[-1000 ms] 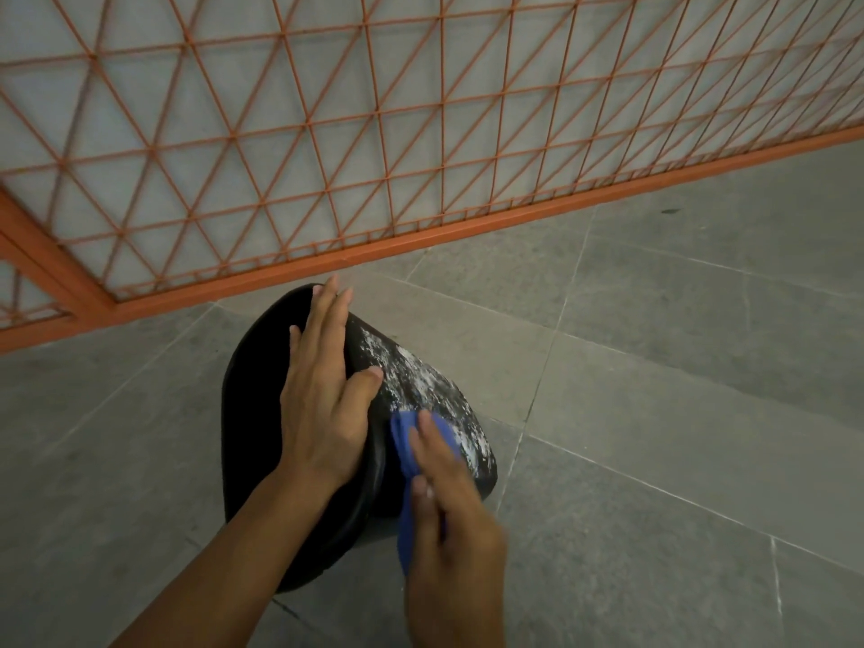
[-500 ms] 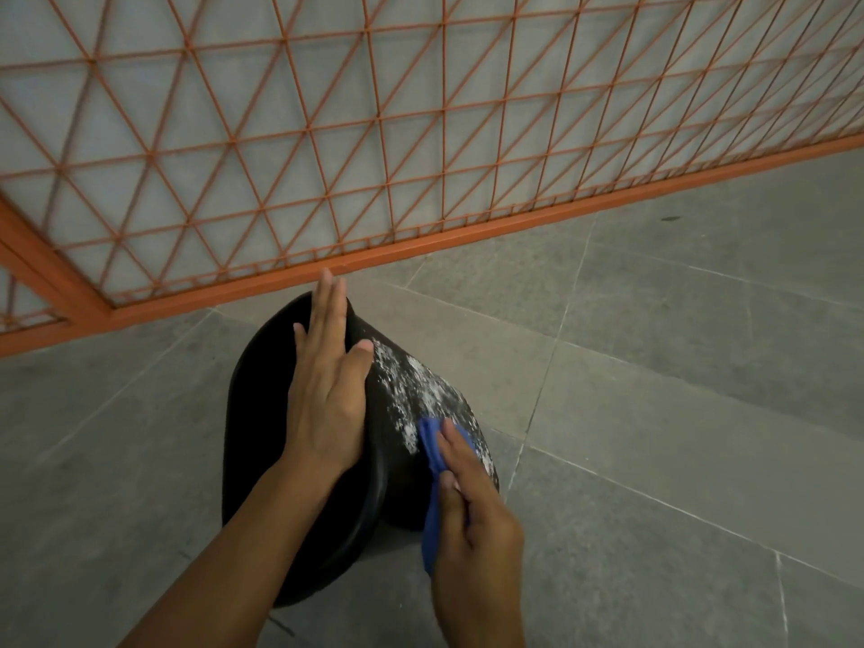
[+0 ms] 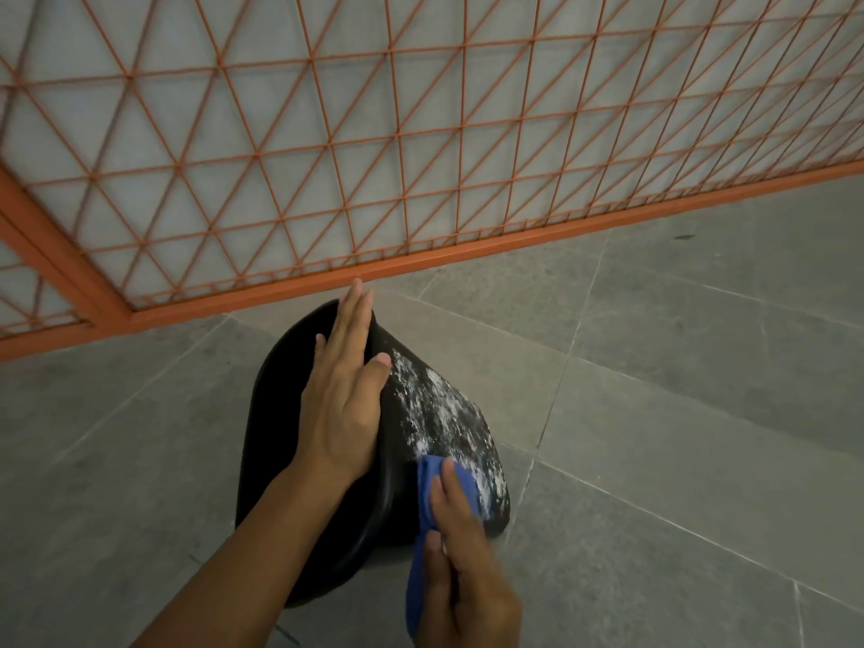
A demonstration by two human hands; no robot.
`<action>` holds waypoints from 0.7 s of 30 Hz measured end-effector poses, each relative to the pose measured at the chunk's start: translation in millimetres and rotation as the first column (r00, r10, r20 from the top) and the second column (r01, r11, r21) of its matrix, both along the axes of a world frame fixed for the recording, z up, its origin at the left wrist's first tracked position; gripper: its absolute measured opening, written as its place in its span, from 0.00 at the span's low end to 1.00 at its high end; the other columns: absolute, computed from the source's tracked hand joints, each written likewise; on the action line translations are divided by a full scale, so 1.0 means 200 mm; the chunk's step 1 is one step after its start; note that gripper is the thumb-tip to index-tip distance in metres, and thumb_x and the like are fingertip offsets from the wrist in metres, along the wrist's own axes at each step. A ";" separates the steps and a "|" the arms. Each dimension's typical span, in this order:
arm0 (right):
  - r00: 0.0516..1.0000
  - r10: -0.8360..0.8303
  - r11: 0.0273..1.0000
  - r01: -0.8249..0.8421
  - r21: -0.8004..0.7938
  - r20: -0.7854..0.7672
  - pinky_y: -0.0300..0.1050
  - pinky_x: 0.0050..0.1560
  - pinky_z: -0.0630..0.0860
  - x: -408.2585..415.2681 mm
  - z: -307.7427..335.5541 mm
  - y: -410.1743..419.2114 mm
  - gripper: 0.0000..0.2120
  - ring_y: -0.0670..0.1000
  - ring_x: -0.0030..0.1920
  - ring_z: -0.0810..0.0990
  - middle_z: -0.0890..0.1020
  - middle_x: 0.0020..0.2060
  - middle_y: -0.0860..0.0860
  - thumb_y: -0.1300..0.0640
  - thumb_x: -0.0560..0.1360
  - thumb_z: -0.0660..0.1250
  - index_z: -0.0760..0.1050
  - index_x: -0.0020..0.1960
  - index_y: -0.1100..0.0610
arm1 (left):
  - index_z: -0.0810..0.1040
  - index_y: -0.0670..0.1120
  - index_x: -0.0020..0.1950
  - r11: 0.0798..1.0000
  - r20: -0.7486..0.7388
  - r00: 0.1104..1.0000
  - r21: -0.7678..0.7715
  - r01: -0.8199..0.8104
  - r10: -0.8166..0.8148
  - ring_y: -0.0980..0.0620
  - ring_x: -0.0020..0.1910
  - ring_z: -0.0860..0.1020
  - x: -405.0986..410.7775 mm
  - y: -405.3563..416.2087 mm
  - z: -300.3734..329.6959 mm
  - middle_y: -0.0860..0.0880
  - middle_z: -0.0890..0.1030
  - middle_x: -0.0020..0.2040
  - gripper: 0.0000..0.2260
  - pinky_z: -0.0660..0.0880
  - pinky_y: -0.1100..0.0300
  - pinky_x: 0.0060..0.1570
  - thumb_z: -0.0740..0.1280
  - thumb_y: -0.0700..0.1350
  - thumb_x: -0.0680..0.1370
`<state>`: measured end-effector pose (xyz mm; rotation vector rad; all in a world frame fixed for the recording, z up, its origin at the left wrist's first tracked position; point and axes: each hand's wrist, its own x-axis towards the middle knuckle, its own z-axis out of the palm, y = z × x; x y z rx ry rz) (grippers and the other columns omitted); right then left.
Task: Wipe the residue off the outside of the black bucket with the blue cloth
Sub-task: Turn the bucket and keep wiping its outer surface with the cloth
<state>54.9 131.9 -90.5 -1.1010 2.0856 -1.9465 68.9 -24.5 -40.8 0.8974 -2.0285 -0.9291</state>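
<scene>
The black bucket (image 3: pixel 276 441) is tipped over on the grey tiled floor. White speckled residue (image 3: pixel 439 413) covers its outer wall on the right side. My left hand (image 3: pixel 343 390) lies flat along the rim with straight fingers, the thumb resting on the outer wall. My right hand (image 3: pixel 460 568) holds the blue cloth (image 3: pixel 423 530) and presses it against the lower part of the bucket's outside, just below the residue. Part of the cloth is hidden under my fingers.
An orange metal lattice fence (image 3: pixel 421 133) with a solid bottom bar (image 3: pixel 355 273) runs across the back, close behind the bucket. Grey floor tiles (image 3: pixel 678 413) stretch out to the right and in front.
My right hand with the cloth has slid down and toward me along the bucket wall. The left hand has kept its place on the rim. The view has shifted slightly.
</scene>
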 end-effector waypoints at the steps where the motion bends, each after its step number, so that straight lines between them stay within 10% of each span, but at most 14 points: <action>1: 0.999 0.013 1.000 -0.014 0.009 0.050 0.27 0.61 0.65 -0.02 0.00 -0.02 0.19 0.39 0.65 0.70 0.71 0.64 0.35 0.50 0.75 0.56 0.67 0.65 0.43 | 0.53 0.53 0.75 1.000 -0.004 1.000 0.012 -0.011 0.011 0.65 0.75 0.50 0.00 -0.01 0.00 0.59 0.53 0.76 0.31 0.46 0.50 0.76 0.50 0.55 0.71; 6: 0.991 -0.067 0.995 0.058 0.080 0.112 0.22 0.60 0.63 -0.09 -0.05 -0.01 0.22 0.36 0.64 0.69 0.65 0.64 0.28 0.45 0.74 0.55 0.73 0.64 0.52 | 0.51 0.53 0.75 1.000 0.057 0.998 -0.020 0.008 -0.006 0.67 0.74 0.49 -0.03 0.03 0.02 0.61 0.51 0.76 0.30 0.42 0.55 0.76 0.50 0.54 0.72; 21: 0.985 -0.028 0.986 -0.001 0.167 0.169 0.23 0.62 0.60 -0.11 -0.05 -0.03 0.21 0.36 0.65 0.67 0.68 0.65 0.33 0.49 0.74 0.56 0.62 0.65 0.36 | 0.59 0.51 0.74 0.996 -0.038 0.998 0.079 -0.042 0.045 0.63 0.75 0.54 0.00 -0.02 0.01 0.58 0.58 0.75 0.28 0.50 0.47 0.76 0.53 0.45 0.72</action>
